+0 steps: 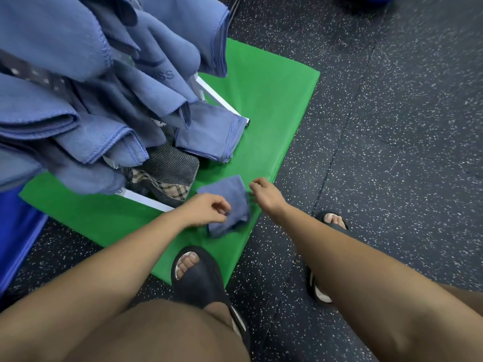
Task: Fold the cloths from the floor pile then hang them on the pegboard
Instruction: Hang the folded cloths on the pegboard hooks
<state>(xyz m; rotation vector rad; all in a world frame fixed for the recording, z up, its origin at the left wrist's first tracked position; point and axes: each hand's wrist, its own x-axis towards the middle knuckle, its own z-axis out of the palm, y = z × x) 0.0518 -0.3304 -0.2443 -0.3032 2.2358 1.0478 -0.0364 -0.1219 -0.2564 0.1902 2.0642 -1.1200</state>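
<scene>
1. Nearest the lens: a bare knee [156, 335] fills the bottom edge, and both forearms reach forward and down from either side of it.
2. Left sandal [198, 275], a black open-toed slide, stands with its toes on the near corner of the green mat [261, 100]. Right sandal [338, 226] is off the mat on the dark speckled floor [392, 152], partly hidden behind the right forearm.
3. Hands are apart, one at each side of the small blue cloth [230, 202], which lies rumpled on the mat near its right edge.
4. Left hand [206, 209]: fingers curled, thumb and fingertips pinching the cloth's near left edge.
5. Right hand [264, 193]: fingers loosely curled at the cloth's far right corner. Cannot tell whether it grips the cloth or only touches it.
6. Just beyond the left hand, a white frame [146, 201] rests on the mat. A grey striped cloth [170, 165] with a plaid patch sits bunched inside it.
7. Further back, a folded blue cloth [209, 137] lies flat against the frame's far rail.
8. Upper left: hung blue cloths [78, 74] drape in thick overlapping folds over the frame, with stitched hems and part of some printed lettering visible. A dark strip with pale dots shows between them; too blurred to identify.
9. Far left edge: a bright blue block [15, 231] meets the mat's left corner.
</scene>
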